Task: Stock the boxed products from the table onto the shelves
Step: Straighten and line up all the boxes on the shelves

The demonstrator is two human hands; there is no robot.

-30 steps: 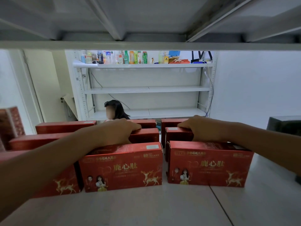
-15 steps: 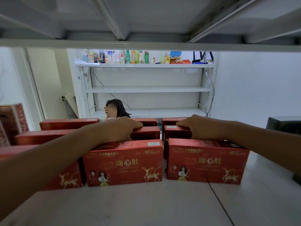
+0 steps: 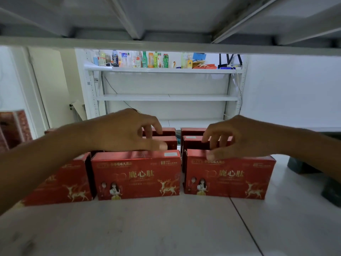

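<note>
- Left hand [image 3: 127,132]: enters from 8 o'clock and hovers over the centre box [image 3: 135,175]. Its fingers are loosely curled and hold nothing, and the thumb tip is just above the box top.
- Right hand [image 3: 239,137]: enters from 3 o'clock and hovers over the right box [image 3: 228,177]. Its fingers are loosely curled and hold nothing. The thumb tip lies at the box's top front edge, but whether it touches cannot be told.
- The hands are apart, each over its own box.
- Front row: three red boxes stand upright on the shelf [image 3: 166,228], printed faces toward the camera. The left box [image 3: 60,182], at 8 o'clock, is partly hidden by the forearm. A narrow gap separates the centre and right boxes.
- Rear boxes [image 3: 193,141]: further red rows behind, toward 12 o'clock, partly hidden by the hands.
- Rack [image 3: 166,97]: white, beyond at 12 o'clock, with bottles [image 3: 145,59] on its top level.
</note>
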